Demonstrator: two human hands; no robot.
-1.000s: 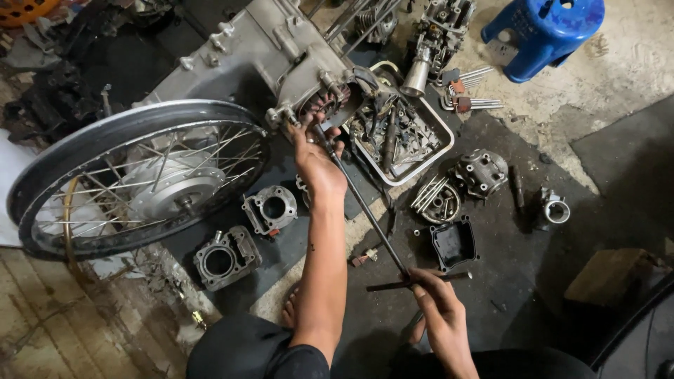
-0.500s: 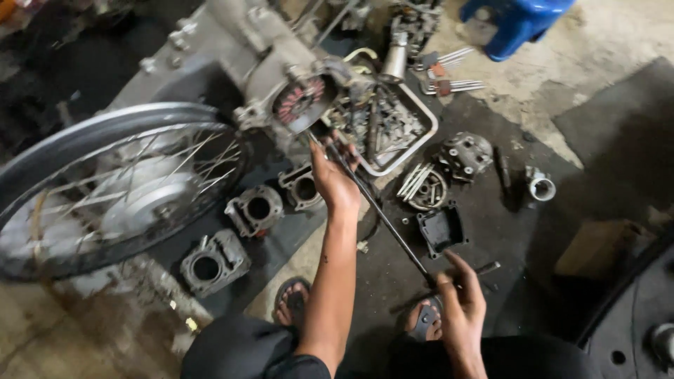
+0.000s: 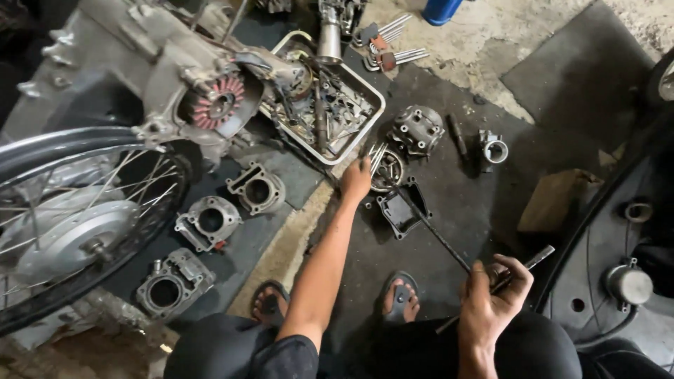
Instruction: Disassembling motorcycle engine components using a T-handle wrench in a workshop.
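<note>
My right hand (image 3: 491, 298) is closed around the cross bar of a long T-handle wrench (image 3: 432, 228). Its thin shaft slants up and left toward a black cover (image 3: 399, 210) on the floor. My left hand (image 3: 357, 180) reaches forward to the near corner of a metal tray (image 3: 366, 126) full of engine parts. Its fingers are curled at the tray's edge, and I cannot make out whether they hold anything. The engine case with its red-copper stator (image 3: 219, 105) lies to the left of that hand, apart from it.
A spoked wheel (image 3: 84, 210) fills the left. Three cylinder blocks (image 3: 208, 221) lie on the floor beside it. A cylinder head (image 3: 418, 130), a small metal fitting (image 3: 495, 149), loose wrenches (image 3: 393, 55) and a cardboard scrap (image 3: 558, 200) lie around. My sandalled feet (image 3: 401, 295) are below.
My left hand has come away from the stator on the engine and moved right to the tray's corner. The wrench has drawn back off the engine with my right hand.
</note>
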